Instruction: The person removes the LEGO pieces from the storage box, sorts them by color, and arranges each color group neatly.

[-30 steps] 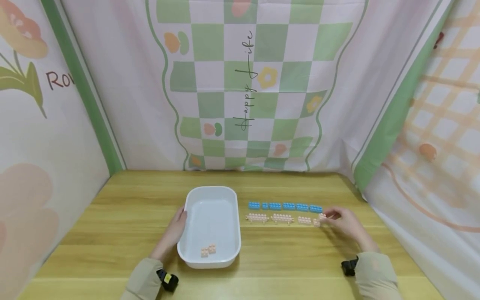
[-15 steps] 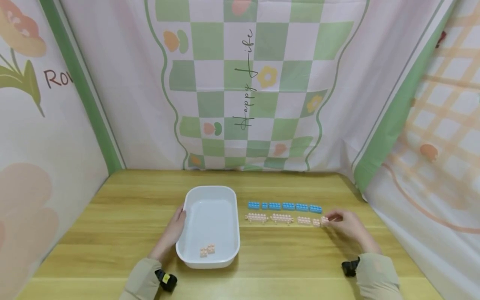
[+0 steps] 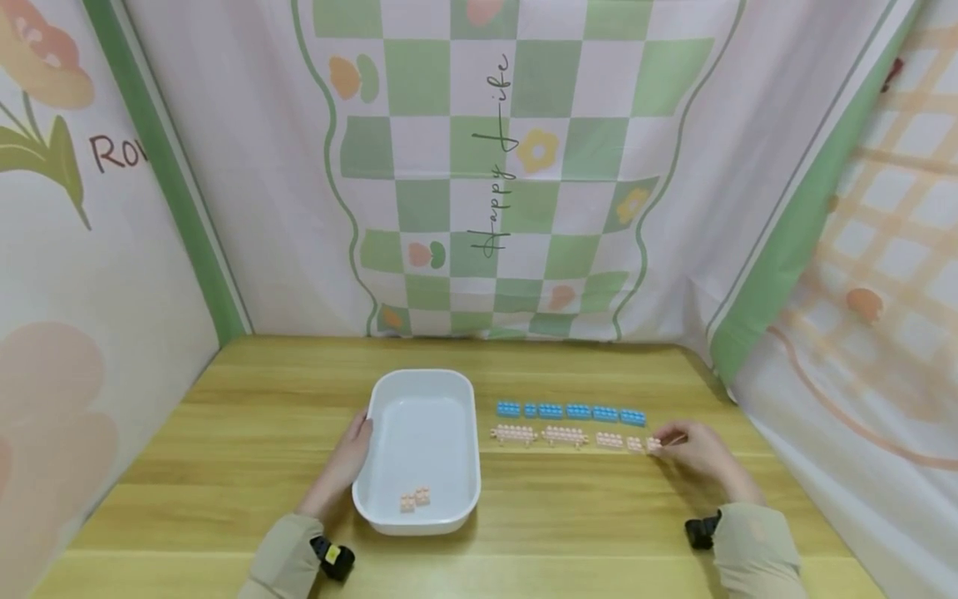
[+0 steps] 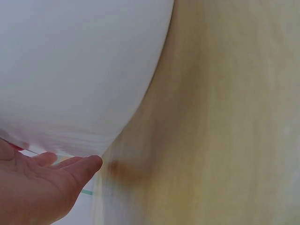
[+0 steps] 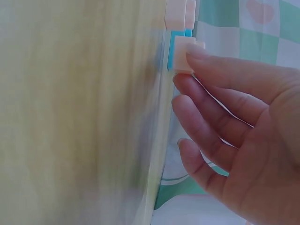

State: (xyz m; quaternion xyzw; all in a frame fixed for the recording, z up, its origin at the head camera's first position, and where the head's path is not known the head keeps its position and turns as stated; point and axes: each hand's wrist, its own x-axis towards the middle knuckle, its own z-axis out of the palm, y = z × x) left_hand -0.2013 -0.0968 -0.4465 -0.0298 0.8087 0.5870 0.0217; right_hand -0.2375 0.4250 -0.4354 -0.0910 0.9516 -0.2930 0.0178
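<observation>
My left hand (image 3: 350,456) grips the left side of a white tray (image 3: 476,453). In the left wrist view, the fingers (image 4: 84,169) lie against the tray's outer wall (image 4: 79,70). Two peach bricks (image 3: 407,502) rest inside the tray near its front. On the right, my right hand (image 3: 699,453) pinches a small pale pink brick (image 3: 654,445) at the right end of a pink row. The right wrist view shows the thumb on that brick (image 5: 183,52), with the other fingers loosely bent below. Beside it stands another small pink brick (image 3: 634,444).
Further left in the pink row are a short brick (image 3: 609,439) and two long pieces with pegs (image 3: 565,435). Behind runs a row of several blue bricks (image 3: 579,411). Everything stands on a wooden table (image 3: 569,524), with a patterned curtain (image 3: 486,208) behind.
My right hand has brought the small pink brick slightly right and down, from above its neighbour to the end of the pink row. The left hand and tray stay put.
</observation>
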